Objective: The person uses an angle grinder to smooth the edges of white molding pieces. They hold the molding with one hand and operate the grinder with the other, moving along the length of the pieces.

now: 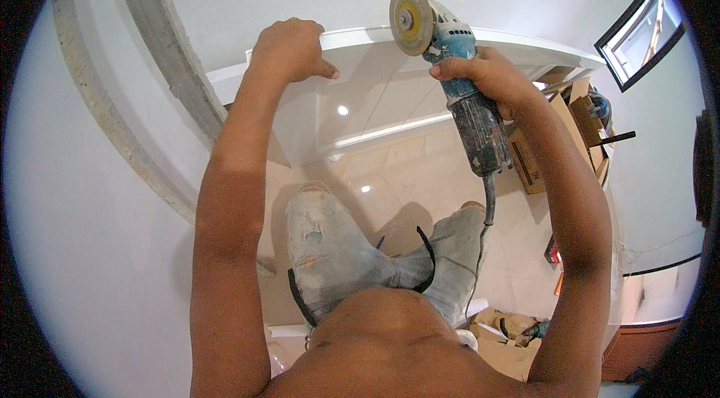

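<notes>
My right hand (487,79) is wrapped round the body of a blue and black angle grinder (480,128), its thumb across the blue part. The grinder stands nearly upright, with its round cutting disc (410,19) uppermost and facing left, just in front of the wall. From its lower end a dark cord (489,203) hangs past my right knee. My left hand (291,49) is bent over the top edge of a long white panel (352,39), near its left end. Its thumb points right on the near side, while the other fingertips are hidden.
Cardboard boxes (529,162) stand on the right beside the panel. A black-framed window (643,34) is in the right wall. Grey unpainted strips (161,23) run down the left wall. Below my legs lies glossy pale floor (397,166), with crumpled cardboard (510,353) at lower right.
</notes>
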A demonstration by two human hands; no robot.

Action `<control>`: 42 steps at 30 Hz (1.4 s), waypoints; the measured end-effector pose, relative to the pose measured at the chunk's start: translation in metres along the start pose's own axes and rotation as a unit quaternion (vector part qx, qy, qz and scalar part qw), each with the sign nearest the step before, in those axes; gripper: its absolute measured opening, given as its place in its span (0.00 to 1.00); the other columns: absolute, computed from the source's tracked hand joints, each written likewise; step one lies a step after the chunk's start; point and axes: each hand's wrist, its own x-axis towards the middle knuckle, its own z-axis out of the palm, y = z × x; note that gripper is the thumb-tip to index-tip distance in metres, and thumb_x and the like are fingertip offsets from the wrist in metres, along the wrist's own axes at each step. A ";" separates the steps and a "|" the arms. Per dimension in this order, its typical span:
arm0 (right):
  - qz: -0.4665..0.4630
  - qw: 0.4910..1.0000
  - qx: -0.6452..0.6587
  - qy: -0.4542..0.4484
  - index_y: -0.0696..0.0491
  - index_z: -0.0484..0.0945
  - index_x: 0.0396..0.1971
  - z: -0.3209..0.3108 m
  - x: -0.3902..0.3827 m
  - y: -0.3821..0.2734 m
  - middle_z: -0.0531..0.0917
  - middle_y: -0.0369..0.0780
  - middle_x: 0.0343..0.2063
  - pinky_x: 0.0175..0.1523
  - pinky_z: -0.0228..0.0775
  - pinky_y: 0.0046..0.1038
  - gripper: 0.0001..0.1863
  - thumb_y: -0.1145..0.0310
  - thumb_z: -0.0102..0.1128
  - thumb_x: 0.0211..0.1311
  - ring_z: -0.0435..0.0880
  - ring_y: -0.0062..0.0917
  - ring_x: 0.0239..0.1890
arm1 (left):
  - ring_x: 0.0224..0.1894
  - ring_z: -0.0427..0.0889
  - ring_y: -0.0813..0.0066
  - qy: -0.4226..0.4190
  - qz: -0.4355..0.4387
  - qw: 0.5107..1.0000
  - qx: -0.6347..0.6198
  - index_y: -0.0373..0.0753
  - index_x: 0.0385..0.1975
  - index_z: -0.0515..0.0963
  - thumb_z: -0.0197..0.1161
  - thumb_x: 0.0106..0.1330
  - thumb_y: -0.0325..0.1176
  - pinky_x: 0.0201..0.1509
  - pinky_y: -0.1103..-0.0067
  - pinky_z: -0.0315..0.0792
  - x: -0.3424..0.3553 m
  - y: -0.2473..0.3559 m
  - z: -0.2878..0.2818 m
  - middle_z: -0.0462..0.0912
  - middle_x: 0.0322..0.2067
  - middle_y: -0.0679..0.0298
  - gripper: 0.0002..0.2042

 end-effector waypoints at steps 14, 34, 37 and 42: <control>-0.003 0.998 -0.037 -0.041 0.69 0.77 0.50 -0.005 0.001 -0.002 0.84 0.49 0.33 0.35 0.83 0.33 0.39 0.51 0.79 0.49 0.87 0.31 0.31 | 0.38 0.91 0.63 -0.001 -0.001 1.000 0.003 0.40 0.41 0.89 0.87 0.43 0.53 0.45 0.70 0.85 -0.002 0.001 -0.002 0.91 0.33 0.59 0.29; 0.011 1.000 -0.013 -0.003 0.61 0.82 0.40 0.002 0.000 0.002 0.84 0.42 0.29 0.32 0.77 0.33 0.27 0.56 0.80 0.48 0.83 0.28 0.26 | 0.37 0.90 0.63 -0.009 0.005 1.000 0.001 0.40 0.40 0.88 0.86 0.44 0.53 0.45 0.69 0.85 -0.004 0.001 -0.005 0.91 0.34 0.59 0.28; 0.013 1.000 0.011 0.001 0.60 0.82 0.41 -0.001 -0.003 0.004 0.84 0.41 0.29 0.34 0.78 0.33 0.27 0.56 0.80 0.48 0.83 0.28 0.28 | 0.37 0.90 0.62 -0.010 -0.002 1.000 -0.002 0.39 0.40 0.88 0.86 0.44 0.53 0.46 0.69 0.85 -0.005 0.002 -0.004 0.91 0.33 0.58 0.28; -0.007 0.998 0.023 0.063 0.61 0.82 0.42 -0.020 -0.024 0.016 0.85 0.42 0.31 0.40 0.78 0.33 0.29 0.55 0.80 0.46 0.85 0.29 0.32 | 0.37 0.90 0.60 -0.024 -0.001 0.999 -0.021 0.39 0.41 0.88 0.86 0.44 0.53 0.46 0.68 0.85 -0.004 -0.001 -0.006 0.91 0.33 0.57 0.29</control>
